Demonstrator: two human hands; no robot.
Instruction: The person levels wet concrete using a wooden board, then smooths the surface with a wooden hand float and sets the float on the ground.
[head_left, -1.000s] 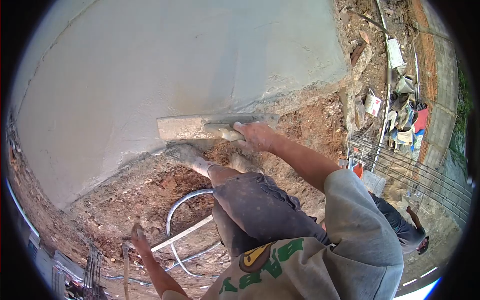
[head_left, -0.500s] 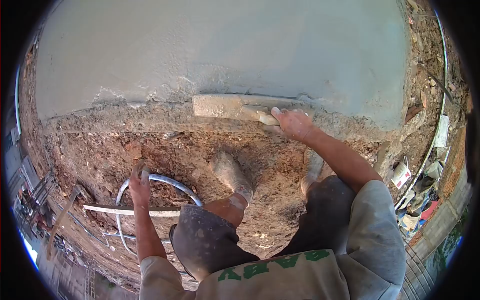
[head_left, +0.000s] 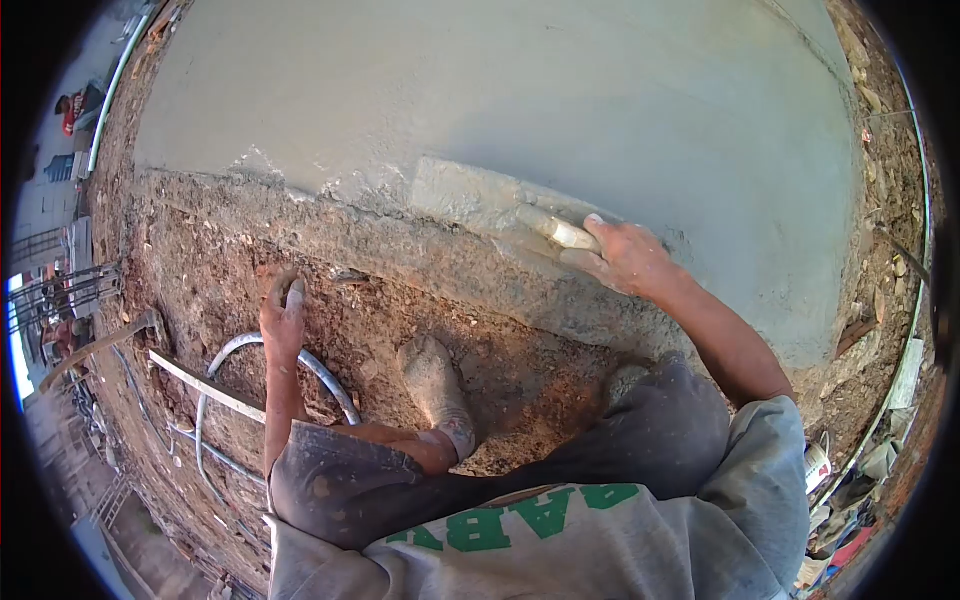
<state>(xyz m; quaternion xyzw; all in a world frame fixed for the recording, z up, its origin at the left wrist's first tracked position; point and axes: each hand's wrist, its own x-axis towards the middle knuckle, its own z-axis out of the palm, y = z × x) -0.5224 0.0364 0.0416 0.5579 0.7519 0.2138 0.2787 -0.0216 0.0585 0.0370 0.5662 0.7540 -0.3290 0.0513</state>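
Wrapped around the handle of a long, cement-coated hand float [head_left: 465,197] is my right hand [head_left: 630,258]. The float's flat blade lies at an angle on the near edge of the wet grey concrete slab [head_left: 620,100], and part of it is behind my hand. My left hand [head_left: 283,315] hangs over the bare soil to the left, its fingers loosely stretched and holding nothing that I can see. Below it a grey hose [head_left: 330,378] curves over the ground, close to a pale wooden strip [head_left: 205,387].
My muddy left boot [head_left: 435,385] stands on rough soil in front of the slab. A hoe-like tool [head_left: 100,345] lies at far left, near metal bars [head_left: 65,290]. A white bucket [head_left: 817,465] and scattered rubbish are at right. Another person [head_left: 75,110] is at upper left.
My right hand and the float have shifted a little right and onto the slab's edge, with the blade now slanted. The whole view has turned, and my body leans farther forward.
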